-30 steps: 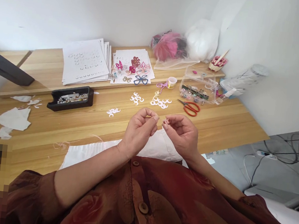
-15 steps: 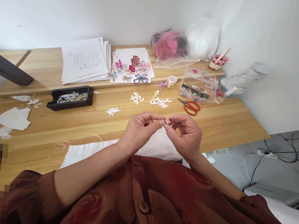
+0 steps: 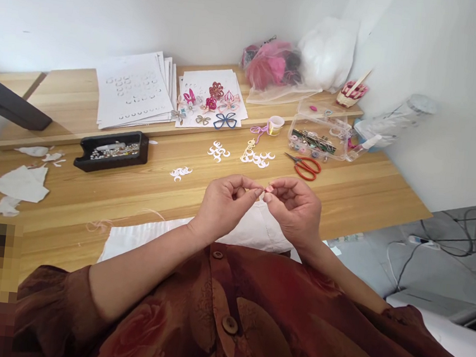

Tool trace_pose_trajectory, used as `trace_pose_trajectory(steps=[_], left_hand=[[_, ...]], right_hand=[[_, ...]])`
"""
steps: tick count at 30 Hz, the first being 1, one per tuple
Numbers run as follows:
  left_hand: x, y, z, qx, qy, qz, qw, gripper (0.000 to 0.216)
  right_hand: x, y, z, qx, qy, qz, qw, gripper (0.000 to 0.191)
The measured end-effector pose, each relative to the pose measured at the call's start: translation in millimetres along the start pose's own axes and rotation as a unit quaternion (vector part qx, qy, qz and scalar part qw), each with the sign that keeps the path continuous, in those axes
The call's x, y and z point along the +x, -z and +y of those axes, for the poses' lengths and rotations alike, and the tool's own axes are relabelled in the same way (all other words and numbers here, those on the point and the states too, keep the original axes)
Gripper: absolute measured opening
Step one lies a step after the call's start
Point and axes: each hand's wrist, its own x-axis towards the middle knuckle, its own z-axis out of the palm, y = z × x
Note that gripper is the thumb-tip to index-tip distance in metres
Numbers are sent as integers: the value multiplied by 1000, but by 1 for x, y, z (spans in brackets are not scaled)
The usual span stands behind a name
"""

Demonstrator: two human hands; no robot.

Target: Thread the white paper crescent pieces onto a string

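Observation:
In front of my chest, my left hand [image 3: 226, 206] and my right hand [image 3: 296, 209] meet fingertip to fingertip. Between the thumb and forefinger of my right hand is a tiny pink piece [image 3: 268, 189], too small to name. My left thumb and forefinger are pinched together right beside it; what they grip is hidden. Below both hands lies a white cloth [image 3: 243, 229]. Just beyond them on the table are white crescent cut-outs [image 3: 218, 152] in three small groups, a yellow thread [image 3: 248, 147] and red-handled scissors [image 3: 307, 168].
A black tray [image 3: 112, 152] of beads stands left, near white scraps [image 3: 22, 183]. Along the raised shelf are paper sheets [image 3: 132, 90], flower ornaments [image 3: 210, 104] and bags of fluffy material [image 3: 269, 66]. A clear box [image 3: 320, 138] of small parts sits right, beside a thread spool [image 3: 275, 126].
My fingertips have drawn slightly apart, and the right fingers have shifted around the pink piece. The whole view has moved a little; the things on the table stay put.

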Motion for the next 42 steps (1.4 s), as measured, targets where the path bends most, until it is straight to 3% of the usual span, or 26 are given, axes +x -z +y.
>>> trace_pose_trajectory(steps=[7,11,32,42], left_hand=[[1,2,-1,-9,14,-17,1000,31],[1,3,0,-31,33,-22,999,30],[0,3,0,-65,44,3,997,27],[-2,0,2,-46,33,27,998,26]], right_hand=[[11,5,-1,125,-187,-40,974,35],[12,6,-2,158,-229,-40,960,37],[9,5,4,187,-185,-45,964,34],[2,1,4,115,-79,-16,990,22]])
